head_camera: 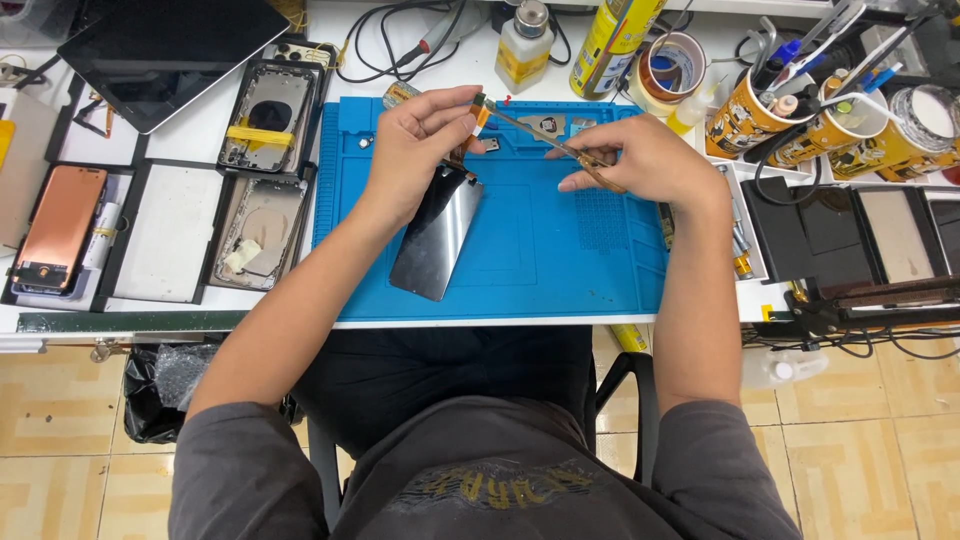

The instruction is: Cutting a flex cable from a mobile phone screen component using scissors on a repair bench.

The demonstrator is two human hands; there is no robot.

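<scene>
At the far left of the white surface lies a copper-coloured phone in a black tray, with a white panel beside it in the same tray. Above them rests a dark tablet. Next come 2 opened phone housings, 1 above the other, the upper with a yellow strip across it.

The blue mat covers the middle of the surface. The left hand is over the mat's upper left, its grip closed on the top end of a dark screen by its orange flex; the screen tilts, its lower end resting on the mat. The right hand is to the right, its grip closed on tweezers whose tip reaches the flex at the left fingertips. Small metal parts lie on the mat just behind the hands.

Behind the mat stand a small bottle and a yellow can, then a tape roll. Further right, 3 patterned cups hold pens, tweezers and other tools; what else is in them I cannot tell. A narrow white tray at the mat's right edge holds small metal bits. At the far right sit black trays with flat panels in them.
</scene>
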